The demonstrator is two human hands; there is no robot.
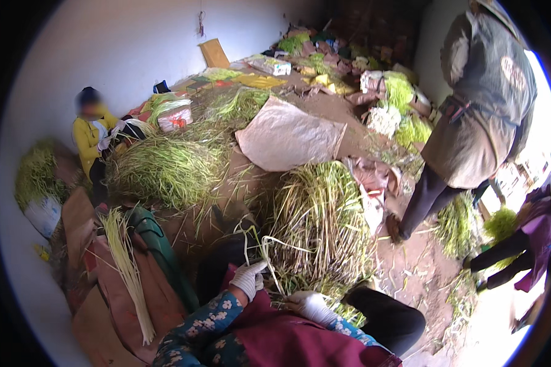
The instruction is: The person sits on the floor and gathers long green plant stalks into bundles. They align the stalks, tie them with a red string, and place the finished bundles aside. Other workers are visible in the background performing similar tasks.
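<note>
My left hand (249, 279), in a white knit glove, is closed on a few pale plant stalks (266, 245) above my lap. Their thin green ends rise over the fingers, and one white stalk bends over and down. The lower tip of that stalk comes down beside my right hand (308, 304), also gloved, whose fingers are curled. Whether the right fingers pinch it cannot be made out. Just beyond both hands stands a large heap of green and brown leafy stalks (321, 225). Left of me, a bundle of cleaned pale stalks (131, 280) lies on a reddish-brown sheet (112, 307).
A green roll-like object (154, 238) lies beside the sheet. Farther off are a beige woven sack (289, 135) and another stalk heap (165, 172). A seated person (94, 133) handles stalks by the wall. A standing person (482, 101) and another person (528, 238) are at right.
</note>
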